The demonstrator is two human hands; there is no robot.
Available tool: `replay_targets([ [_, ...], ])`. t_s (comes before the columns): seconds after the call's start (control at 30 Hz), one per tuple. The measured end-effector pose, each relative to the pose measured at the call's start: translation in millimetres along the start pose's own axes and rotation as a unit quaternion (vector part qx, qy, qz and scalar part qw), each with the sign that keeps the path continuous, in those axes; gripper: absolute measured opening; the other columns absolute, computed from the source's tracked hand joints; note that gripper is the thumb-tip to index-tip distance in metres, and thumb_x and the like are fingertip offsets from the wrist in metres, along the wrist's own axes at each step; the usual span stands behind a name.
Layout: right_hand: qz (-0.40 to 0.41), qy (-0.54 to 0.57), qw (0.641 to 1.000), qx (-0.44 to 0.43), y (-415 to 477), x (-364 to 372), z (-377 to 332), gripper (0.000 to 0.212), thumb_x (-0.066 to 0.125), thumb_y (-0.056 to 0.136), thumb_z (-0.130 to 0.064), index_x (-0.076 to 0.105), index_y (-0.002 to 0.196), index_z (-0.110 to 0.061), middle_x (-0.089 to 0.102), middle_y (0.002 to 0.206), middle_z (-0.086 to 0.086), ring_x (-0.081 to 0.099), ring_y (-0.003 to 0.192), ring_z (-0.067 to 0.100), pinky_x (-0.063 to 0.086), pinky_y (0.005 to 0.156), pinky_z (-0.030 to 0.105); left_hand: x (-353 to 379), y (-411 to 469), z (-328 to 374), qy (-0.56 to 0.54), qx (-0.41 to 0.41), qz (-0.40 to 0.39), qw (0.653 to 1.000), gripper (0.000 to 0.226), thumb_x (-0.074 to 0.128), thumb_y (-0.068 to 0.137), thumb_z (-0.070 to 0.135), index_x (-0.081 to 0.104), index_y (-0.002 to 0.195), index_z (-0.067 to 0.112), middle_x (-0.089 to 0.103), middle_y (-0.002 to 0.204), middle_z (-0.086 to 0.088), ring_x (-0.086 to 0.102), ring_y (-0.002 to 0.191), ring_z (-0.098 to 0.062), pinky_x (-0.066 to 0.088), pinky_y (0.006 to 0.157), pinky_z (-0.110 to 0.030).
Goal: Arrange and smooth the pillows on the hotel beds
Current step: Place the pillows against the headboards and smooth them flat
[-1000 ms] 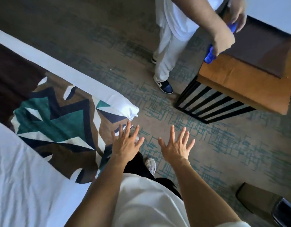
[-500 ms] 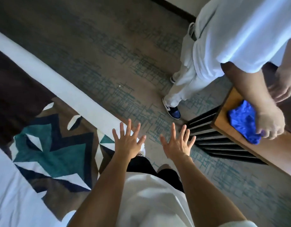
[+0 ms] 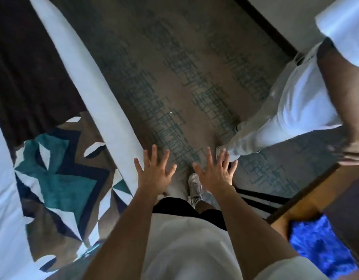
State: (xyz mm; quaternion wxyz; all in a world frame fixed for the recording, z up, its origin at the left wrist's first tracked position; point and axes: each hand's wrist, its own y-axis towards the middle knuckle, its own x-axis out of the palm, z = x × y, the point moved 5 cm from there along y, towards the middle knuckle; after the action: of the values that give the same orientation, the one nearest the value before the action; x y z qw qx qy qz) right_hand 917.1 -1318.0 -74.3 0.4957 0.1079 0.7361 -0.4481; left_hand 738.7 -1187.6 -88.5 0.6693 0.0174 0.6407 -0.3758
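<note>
My left hand (image 3: 154, 174) and my right hand (image 3: 216, 172) are stretched out in front of me, palms down, fingers spread, holding nothing. They hover over the carpet just past the bed's foot corner. The bed (image 3: 87, 81) lies to my left, with white linen and a brown, teal and navy patterned runner (image 3: 59, 178) across it. No pillow is in view.
Another person in white clothes (image 3: 292, 110) stands close on the right, one shoe near my right hand. A wooden bench with a striped base (image 3: 308, 201) is at the lower right, with a blue cloth (image 3: 320, 243) on it. Patterned carpet (image 3: 174, 77) runs ahead between bed and wall.
I have walked forward along the bed's foot; the bed corner and bench have slid back toward me. The other person has let go of the blue cloth. My hands stay spread.
</note>
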Motion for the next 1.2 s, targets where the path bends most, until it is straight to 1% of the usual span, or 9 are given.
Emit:
replay_targets([
  [0.17, 0.008, -0.062, 0.995, -0.072, 58, -41, -7, 0.085, 0.008, 0.091, -0.079, -0.009, 0.160, -0.033, -0.009, 0.167, 0.024, -0.008, 0.154, 0.040, -0.012, 0.118, 0.063, -10, 18, 18, -0.017, -0.055, 0.022, 0.998, 0.089, -0.025, 0.077, 0.080, -0.004, 0.157, 0.047, -0.011, 0.170, -0.006, -0.006, 0.156, -0.037, -0.006, 0.118, -0.064],
  [0.3, 0.007, -0.116, 0.986, -0.121, 93, -70, -21, 0.084, 0.008, 0.092, -0.078, -0.008, 0.161, -0.031, -0.007, 0.167, 0.025, -0.007, 0.154, 0.040, -0.009, 0.119, 0.064, -18, 36, 20, -0.025, -0.099, 0.024, 0.994, 0.081, -0.020, 0.083, 0.078, -0.008, 0.156, 0.046, -0.014, 0.170, -0.004, -0.008, 0.156, -0.037, -0.006, 0.118, -0.065],
  [0.43, -0.025, -0.131, 0.978, -0.161, 126, -97, -41, 0.082, 0.011, 0.095, -0.075, -0.012, 0.160, -0.030, -0.014, 0.166, 0.025, -0.015, 0.153, 0.040, -0.011, 0.119, 0.065, -32, 61, 18, -0.035, -0.141, 0.018, 0.989, 0.088, -0.025, 0.077, 0.081, -0.009, 0.156, 0.046, -0.015, 0.169, -0.003, -0.010, 0.155, -0.037, -0.012, 0.116, -0.065],
  [0.53, -0.039, -0.145, 0.972, -0.179, 156, -119, -60, 0.081, 0.012, 0.097, -0.073, -0.012, 0.160, -0.029, -0.018, 0.165, 0.025, -0.019, 0.153, 0.041, -0.011, 0.118, 0.066, -49, 88, 14, -0.048, -0.160, 0.012, 0.986, 0.084, -0.022, 0.079, 0.079, -0.012, 0.155, 0.046, -0.016, 0.169, -0.004, -0.012, 0.155, -0.037, -0.008, 0.117, -0.067],
  [0.67, -0.047, -0.163, 0.967, -0.192, 207, -152, -99, 0.082, 0.012, 0.097, -0.073, -0.012, 0.161, -0.026, -0.019, 0.165, 0.025, -0.018, 0.153, 0.041, -0.010, 0.119, 0.066, -85, 141, 3, -0.063, -0.176, 0.011, 0.982, 0.090, -0.026, 0.074, 0.080, -0.013, 0.155, 0.046, -0.019, 0.169, -0.002, -0.016, 0.154, -0.036, -0.010, 0.117, -0.065],
  [0.73, -0.035, -0.163, 0.967, -0.191, 235, -170, -121, 0.083, 0.012, 0.097, -0.074, -0.011, 0.161, -0.027, -0.017, 0.165, 0.024, -0.016, 0.153, 0.040, -0.010, 0.119, 0.066, -106, 172, -5, -0.077, -0.181, 0.011, 0.980, 0.087, -0.022, 0.077, 0.080, -0.012, 0.156, 0.046, -0.021, 0.168, -0.002, -0.018, 0.154, -0.035, -0.010, 0.118, -0.066],
  [0.83, -0.028, -0.152, 0.967, -0.201, 274, -196, -153, 0.083, 0.014, 0.096, -0.075, -0.009, 0.161, -0.027, -0.015, 0.165, 0.025, -0.014, 0.153, 0.041, -0.012, 0.119, 0.065, -139, 217, -17, -0.073, -0.186, 0.011, 0.980, 0.074, -0.004, 0.090, 0.076, -0.014, 0.156, 0.045, -0.025, 0.167, -0.003, -0.021, 0.153, -0.035, -0.010, 0.118, -0.066],
  [0.9, -0.033, -0.151, 0.967, -0.200, 300, -212, -173, 0.083, 0.012, 0.096, -0.075, -0.011, 0.160, -0.028, -0.017, 0.165, 0.025, -0.017, 0.153, 0.041, -0.012, 0.118, 0.066, -160, 246, -25, -0.071, -0.187, 0.010, 0.980, 0.071, 0.001, 0.094, 0.074, -0.015, 0.156, 0.044, -0.026, 0.167, -0.003, -0.021, 0.153, -0.035, -0.012, 0.118, -0.065],
  [1.2, -0.012, -0.149, 0.971, -0.186, 397, -284, -227, 0.084, 0.009, 0.093, -0.078, -0.016, 0.159, -0.033, -0.018, 0.166, 0.023, -0.017, 0.154, 0.038, -0.016, 0.117, 0.064, -241, 363, -39, -0.076, -0.162, 0.007, 0.984, 0.070, 0.003, 0.096, 0.073, -0.016, 0.156, 0.044, -0.028, 0.166, -0.003, -0.022, 0.152, -0.037, -0.014, 0.117, -0.065],
])
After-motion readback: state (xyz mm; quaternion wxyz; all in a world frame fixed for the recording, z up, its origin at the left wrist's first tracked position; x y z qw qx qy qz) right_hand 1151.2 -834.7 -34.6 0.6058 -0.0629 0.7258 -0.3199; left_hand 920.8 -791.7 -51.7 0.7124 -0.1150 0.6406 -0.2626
